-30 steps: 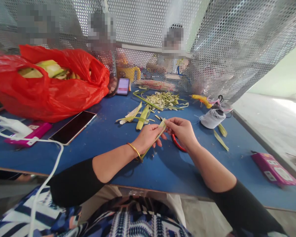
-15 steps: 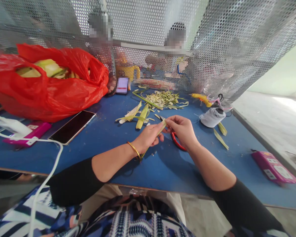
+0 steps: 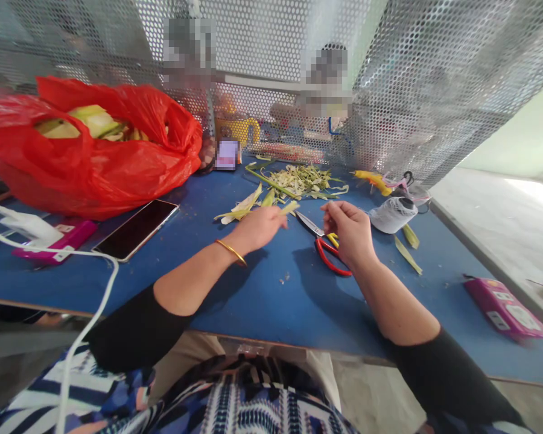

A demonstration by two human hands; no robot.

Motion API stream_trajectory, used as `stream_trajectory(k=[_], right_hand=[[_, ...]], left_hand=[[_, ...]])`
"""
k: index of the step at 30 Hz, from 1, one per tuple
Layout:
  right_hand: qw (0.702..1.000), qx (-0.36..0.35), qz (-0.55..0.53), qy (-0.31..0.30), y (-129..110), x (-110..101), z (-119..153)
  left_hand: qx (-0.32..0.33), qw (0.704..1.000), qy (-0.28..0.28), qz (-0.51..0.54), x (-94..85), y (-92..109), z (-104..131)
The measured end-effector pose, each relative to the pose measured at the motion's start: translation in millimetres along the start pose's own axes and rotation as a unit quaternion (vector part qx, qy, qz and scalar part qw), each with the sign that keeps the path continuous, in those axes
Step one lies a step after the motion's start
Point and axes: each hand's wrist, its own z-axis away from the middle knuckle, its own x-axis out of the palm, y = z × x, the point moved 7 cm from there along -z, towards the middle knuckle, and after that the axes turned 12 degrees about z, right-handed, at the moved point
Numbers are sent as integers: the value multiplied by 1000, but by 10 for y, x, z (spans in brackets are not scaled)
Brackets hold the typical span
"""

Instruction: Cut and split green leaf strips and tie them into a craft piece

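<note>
My left hand (image 3: 260, 229) is closed around a pale green strip of husk (image 3: 290, 208), whose end sticks out past the fingers. To its right, my right hand (image 3: 348, 226) has thumb and fingers pinched together; anything between them is too small to make out. Scissors (image 3: 310, 223) with red and yellow handles lie on the blue table (image 3: 262, 301), partly beneath my right hand. Husk leaves (image 3: 239, 207) lie just beyond my left hand, partly covered by it. Farther back is a heap of cut husk pieces (image 3: 301, 179).
A red plastic bag (image 3: 131, 175) of husks stands at the left, near a dark phone (image 3: 138, 229) and a white cable (image 3: 111, 283). On the right are a spool of white thread (image 3: 393, 216), a yellow glue gun (image 3: 373, 181) and a magenta packet (image 3: 507, 307). A perforated screen (image 3: 271, 36) rises behind.
My hands have drawn apart, the left going left with the husk strip, the right slightly right. The scissors' blades, mostly hidden before, now show on the table.
</note>
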Motion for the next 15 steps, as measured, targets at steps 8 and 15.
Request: stream_trajectory(k=[8, 15], right_hand=[[991, 27, 43, -123, 83, 237, 94], [993, -1, 56, -100, 63, 216, 68]], left_hand=[[-29, 918, 89, -385, -549, -254, -308], [47, 991, 126, -16, -376, 8, -115]])
